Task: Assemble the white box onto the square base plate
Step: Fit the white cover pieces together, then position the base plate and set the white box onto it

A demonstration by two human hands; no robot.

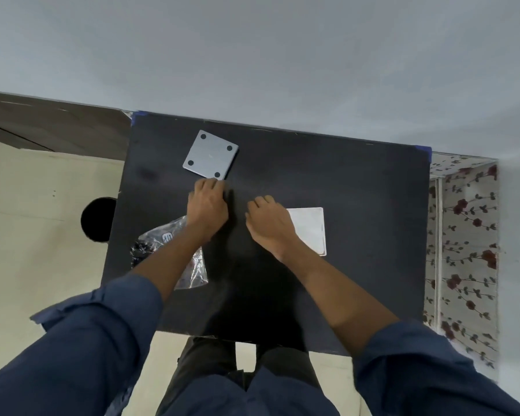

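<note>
The square base plate (210, 154), grey with a black dot at each corner, lies flat toward the back left of the black table (357, 205). My left hand (206, 204) is just in front of it, fingers curled against the plate's near corner; whether it grips the plate is hidden. The white box (309, 228) lies flat right of centre. My right hand (267, 222) rests knuckles up beside the box, covering its left edge, with its fingers curled under and nothing visible in them.
A crinkled clear plastic bag (162, 238) with dark parts lies on the table's left side, partly under my left forearm. The far edge of the table meets a pale wall. A round black stool (98, 219) stands off the table's left edge.
</note>
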